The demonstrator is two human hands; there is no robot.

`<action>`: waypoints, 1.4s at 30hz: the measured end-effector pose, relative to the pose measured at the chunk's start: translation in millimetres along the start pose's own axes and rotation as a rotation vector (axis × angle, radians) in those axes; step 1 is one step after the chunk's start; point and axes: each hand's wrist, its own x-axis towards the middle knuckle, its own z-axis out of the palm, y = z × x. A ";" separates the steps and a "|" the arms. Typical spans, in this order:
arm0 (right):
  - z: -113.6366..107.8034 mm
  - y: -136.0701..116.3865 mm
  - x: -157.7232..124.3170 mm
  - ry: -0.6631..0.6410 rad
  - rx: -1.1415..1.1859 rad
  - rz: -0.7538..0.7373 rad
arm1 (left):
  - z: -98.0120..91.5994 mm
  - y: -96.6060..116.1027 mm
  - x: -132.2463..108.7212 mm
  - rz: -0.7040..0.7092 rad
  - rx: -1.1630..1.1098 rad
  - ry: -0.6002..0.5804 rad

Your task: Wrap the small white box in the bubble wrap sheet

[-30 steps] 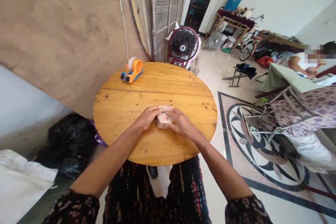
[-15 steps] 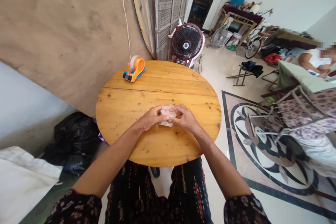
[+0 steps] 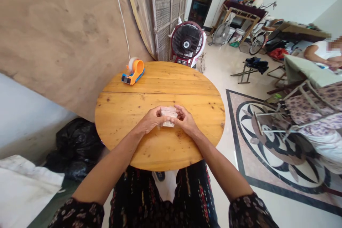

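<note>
Between my two hands is a small whitish, partly see-through packet (image 3: 169, 113), just over the middle of the round wooden table (image 3: 160, 149). My left hand (image 3: 153, 120) grips its left side, thumb across the near face. On the opposite side my right hand (image 3: 185, 118) is closed on it too, its thumb close to the left one. What the packet contains is too small to make out. Farther off, at the table's back left, stands an orange and blue tape dispenser (image 3: 133, 72) with a roll of tape, touched by neither hand.
Beyond the table stands a fan (image 3: 187, 42) with a dark red rim. Black plastic bags (image 3: 76, 139) lie on the floor to the left. At right, a person (image 3: 320, 51) sits by a cloth-covered table (image 3: 301, 73), and a folding stool (image 3: 247, 73) holds dark cloth.
My right fingers have shifted from the packet's top to its right side, and more of its upper face shows. The view has turned slightly; the tape dispenser stays put.
</note>
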 end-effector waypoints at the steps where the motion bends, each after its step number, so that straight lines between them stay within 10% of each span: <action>1: 1.3 0.5 -0.4 0.024 -0.015 -0.009 | -1.0 -0.5 0.5 0.012 0.022 0.017; 20: 8.8 10.8 1.5 0.174 -0.302 -0.099 | 1.0 11.4 -3.0 0.144 0.515 0.265; 42: -1.6 9.3 1.0 0.360 -0.317 -0.148 | -1.2 7.0 -0.3 0.098 0.513 0.187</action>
